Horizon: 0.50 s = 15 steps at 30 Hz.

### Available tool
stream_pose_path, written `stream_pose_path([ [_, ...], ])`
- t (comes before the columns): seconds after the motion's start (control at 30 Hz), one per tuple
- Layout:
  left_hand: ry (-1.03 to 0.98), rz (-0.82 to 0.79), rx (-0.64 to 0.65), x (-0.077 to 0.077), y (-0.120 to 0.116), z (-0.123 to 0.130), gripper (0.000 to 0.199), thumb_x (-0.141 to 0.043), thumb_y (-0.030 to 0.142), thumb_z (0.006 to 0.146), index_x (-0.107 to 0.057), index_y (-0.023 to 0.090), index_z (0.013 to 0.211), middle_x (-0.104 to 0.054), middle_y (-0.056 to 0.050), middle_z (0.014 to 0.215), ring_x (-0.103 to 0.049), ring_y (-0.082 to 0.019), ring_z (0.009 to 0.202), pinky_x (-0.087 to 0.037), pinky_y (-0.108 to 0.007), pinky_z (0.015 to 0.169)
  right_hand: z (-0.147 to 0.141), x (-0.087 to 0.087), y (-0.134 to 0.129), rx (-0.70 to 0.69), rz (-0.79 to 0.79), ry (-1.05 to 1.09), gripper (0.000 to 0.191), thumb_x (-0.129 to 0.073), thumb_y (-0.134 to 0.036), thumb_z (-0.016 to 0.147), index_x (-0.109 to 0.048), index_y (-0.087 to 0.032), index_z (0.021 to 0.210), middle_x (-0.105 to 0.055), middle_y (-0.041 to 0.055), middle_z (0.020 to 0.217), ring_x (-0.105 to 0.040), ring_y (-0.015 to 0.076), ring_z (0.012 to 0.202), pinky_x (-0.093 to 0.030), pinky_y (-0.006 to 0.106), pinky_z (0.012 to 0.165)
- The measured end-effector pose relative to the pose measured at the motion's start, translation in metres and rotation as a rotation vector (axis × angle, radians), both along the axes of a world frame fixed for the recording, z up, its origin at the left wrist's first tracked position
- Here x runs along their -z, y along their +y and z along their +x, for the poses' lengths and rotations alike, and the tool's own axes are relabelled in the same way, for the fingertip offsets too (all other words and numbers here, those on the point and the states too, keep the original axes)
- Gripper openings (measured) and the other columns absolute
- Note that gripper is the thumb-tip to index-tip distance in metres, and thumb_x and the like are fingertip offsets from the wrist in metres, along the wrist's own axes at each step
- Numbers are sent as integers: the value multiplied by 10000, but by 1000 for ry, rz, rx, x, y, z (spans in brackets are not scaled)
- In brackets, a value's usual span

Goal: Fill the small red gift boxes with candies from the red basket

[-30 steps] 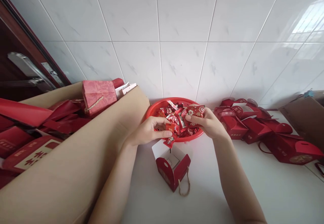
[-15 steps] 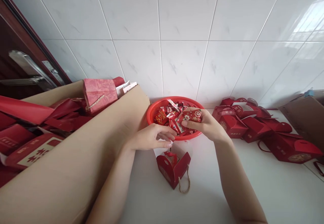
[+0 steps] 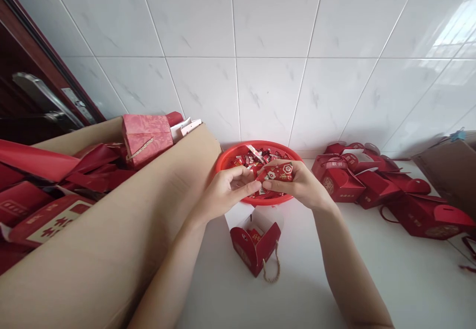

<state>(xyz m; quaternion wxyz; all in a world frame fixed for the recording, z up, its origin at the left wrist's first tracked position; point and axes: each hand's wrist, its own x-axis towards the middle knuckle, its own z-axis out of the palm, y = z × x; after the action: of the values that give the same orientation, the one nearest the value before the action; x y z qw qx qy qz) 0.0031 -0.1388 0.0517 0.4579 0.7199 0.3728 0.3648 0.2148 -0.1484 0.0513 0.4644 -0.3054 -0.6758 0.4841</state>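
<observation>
My left hand (image 3: 226,193), holding a candy over the gift box (image 3: 267,249) a second ago, is now curling half open against the left end of the flower-printed packet (image 3: 279,171) my right hand (image 3: 308,186) is pinching above the red basket (image 3: 277,201); I cannot tell whether it is gripping. A red candy (image 3: 256,235) is now lying inside the near box, partly hidden by flaps.

Red box (image 3: 29,226), left: 囍-like sign (image 3: 55,224); other lettering (image 3: 337,164) illegible.
</observation>
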Motion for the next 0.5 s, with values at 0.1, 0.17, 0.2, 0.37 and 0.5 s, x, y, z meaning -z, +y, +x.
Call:
stream_pose_path([
  [0.1, -36, 24, -30, 1, 0, 3, 269, -726, 442, 823, -699, 189, 910, -708, -50, 901, -667, -230, 887, -534, -316, 788, 0, 0, 0, 25, 13, 3, 230, -793, -362, 789, -779, -205, 956, -742, 29, 874, -687, 197, 841, -559, 314, 786],
  [0.17, -11, 28, -7, 1, 1, -1, 279, -731, 440, 818, -703, 191, 940, -715, -53, 920, -669, -229, 884, -528, -310, 782, 0, -1, 0, 39, 12, -10, 223, -788, -368, 792, -778, -202, 940, -750, 29, 874, -692, 195, 836, -557, 317, 795],
  [0.2, 30, 25, 9, 0, 1, -4, 278, -732, 444, 815, -704, 192, 929, -717, -50, 909, -667, -223, 861, -522, -302, 764, 0, -1, 0, 41, 9, -28, 218, -785, -364, 793, -777, -203, 939, -755, 30, 882, -695, 197, 835, -557, 319, 796],
  [0.37, 447, 39, 130, -4, -2, -24, 291, -681, 477, 833, -734, 194, 790, -696, -15, 770, -610, -178, 714, -444, -257, 641, -5, 4, 0, -14, 69, -254, 135, -771, -264, 784, -780, -222, 912, -766, 14, 869, -687, 192, 786, -539, 292, 711],
  [0.5, 703, 53, 148, -2, -7, -29, 234, -763, 435, 721, -787, 245, 854, -718, -27, 944, -639, -215, 835, -432, -245, 650, -14, 12, 1, -34, 172, -444, 136, -763, -153, 746, -787, -241, 847, -758, -7, 818, -669, 172, 736, -500, 260, 658],
])
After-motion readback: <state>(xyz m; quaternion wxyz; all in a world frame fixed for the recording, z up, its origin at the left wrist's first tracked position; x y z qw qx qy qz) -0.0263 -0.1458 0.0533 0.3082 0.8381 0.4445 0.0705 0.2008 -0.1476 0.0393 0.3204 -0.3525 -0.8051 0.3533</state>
